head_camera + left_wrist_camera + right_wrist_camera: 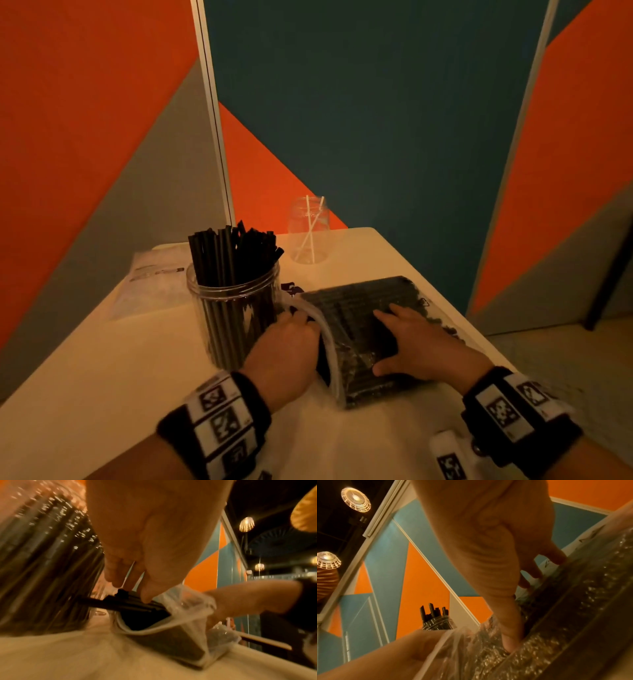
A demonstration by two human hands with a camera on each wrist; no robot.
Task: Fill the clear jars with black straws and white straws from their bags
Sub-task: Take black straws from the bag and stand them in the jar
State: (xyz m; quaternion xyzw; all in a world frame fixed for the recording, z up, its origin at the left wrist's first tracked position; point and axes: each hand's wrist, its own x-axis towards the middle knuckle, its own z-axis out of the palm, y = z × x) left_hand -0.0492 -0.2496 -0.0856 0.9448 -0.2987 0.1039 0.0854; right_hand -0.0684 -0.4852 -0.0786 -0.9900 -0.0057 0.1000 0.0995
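Observation:
A clear bag of black straws (370, 318) lies flat on the table, its mouth open toward the left. My left hand (291, 339) is at that mouth and pinches a small bunch of black straws (130, 603) between thumb and fingers, partly drawn out. My right hand (411, 339) lies flat on top of the bag (565, 615) with fingers spread, pressing it down. A clear jar (236, 308) packed with upright black straws stands just left of the bag. A second clear jar (310, 229) at the back holds two white straws.
A flat clear bag of white straws (150, 284) lies at the table's back left, behind the full jar. The white table (102, 394) ends close on the right, near the bag. Orange, grey and teal wall panels stand right behind the table.

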